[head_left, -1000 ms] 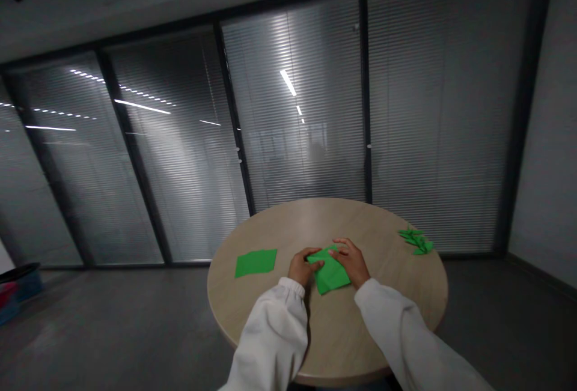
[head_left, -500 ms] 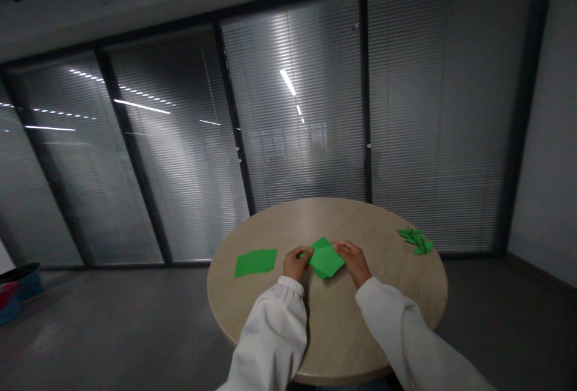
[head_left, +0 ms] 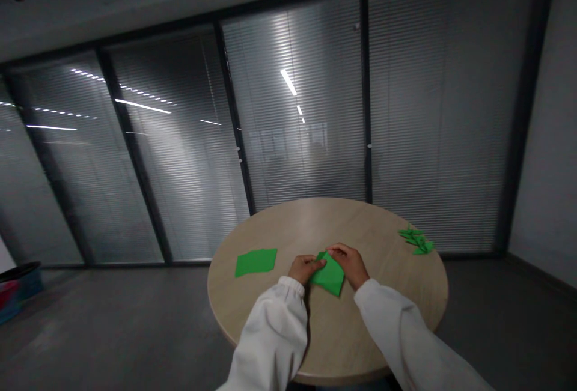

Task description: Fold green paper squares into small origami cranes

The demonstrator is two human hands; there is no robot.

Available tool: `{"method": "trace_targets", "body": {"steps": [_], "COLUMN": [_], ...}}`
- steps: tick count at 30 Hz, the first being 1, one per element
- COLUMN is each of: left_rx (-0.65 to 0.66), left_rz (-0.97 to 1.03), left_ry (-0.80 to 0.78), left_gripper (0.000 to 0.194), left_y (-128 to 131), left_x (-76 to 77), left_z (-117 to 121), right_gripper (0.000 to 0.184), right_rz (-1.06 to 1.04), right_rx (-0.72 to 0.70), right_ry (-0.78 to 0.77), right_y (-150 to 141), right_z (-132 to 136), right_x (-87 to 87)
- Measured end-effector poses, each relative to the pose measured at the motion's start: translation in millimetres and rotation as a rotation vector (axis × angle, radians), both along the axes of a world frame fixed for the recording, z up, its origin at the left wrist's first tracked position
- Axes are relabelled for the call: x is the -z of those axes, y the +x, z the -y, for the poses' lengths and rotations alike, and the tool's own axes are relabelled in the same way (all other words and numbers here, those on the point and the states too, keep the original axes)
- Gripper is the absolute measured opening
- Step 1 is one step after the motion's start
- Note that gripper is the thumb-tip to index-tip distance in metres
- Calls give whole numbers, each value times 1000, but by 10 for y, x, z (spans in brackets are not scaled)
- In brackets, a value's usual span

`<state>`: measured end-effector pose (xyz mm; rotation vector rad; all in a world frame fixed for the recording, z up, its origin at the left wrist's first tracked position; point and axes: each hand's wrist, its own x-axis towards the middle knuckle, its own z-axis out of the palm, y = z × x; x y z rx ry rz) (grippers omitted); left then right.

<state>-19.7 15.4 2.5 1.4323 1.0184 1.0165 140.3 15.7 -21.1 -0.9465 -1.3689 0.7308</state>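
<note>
Between my hands is a partly folded sheet of green paper [head_left: 331, 277], tilted with one corner toward me. My left hand [head_left: 305, 268] pinches its left edge, thumb on top. At the upper edge, the fingers of my right hand [head_left: 349, 263] are closed on the paper, though the fingertips are partly hidden. To the left, flat green paper [head_left: 256, 262] lies on the round wooden table [head_left: 324, 217]. Several folded green paper pieces [head_left: 417, 241] lie in a small heap near the table's right edge.
Beyond the table stands a glass partition [head_left: 297, 109] with blinds and dark frames. A dark-rimmed bin [head_left: 27, 280] is on the floor at far left. A plain wall [head_left: 547, 157] rises on the right.
The paper has turned and its far part has been folded down, so its lower corner now points nearer to me. My left hand has shifted slightly right and my right hand slightly left.
</note>
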Motion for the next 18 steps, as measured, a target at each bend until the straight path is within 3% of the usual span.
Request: {"method": "trace_targets", "body": {"steps": [3,8,11,18], "left_rx": [37,-77,-77,-121], "left_rz": [18,114,152,215], "left_ry": [35,60,13,-39], "left_gripper": [42,44,46,35], "left_y": [-1,-15,-23,-68], "left_x": [20,11,7,-3], "left_z": [-9,-33,-54,-122], "right_gripper": [29,32,27,16], "right_rz": [49,7,-13,140], "right_rx": [-17,40,48,75], "right_ry": [19,-25,-22,216], "right_y": [-17,6,7,-34], "right_z": [14,-22,-14,134], "right_x": [-4,36,21,-116]}}
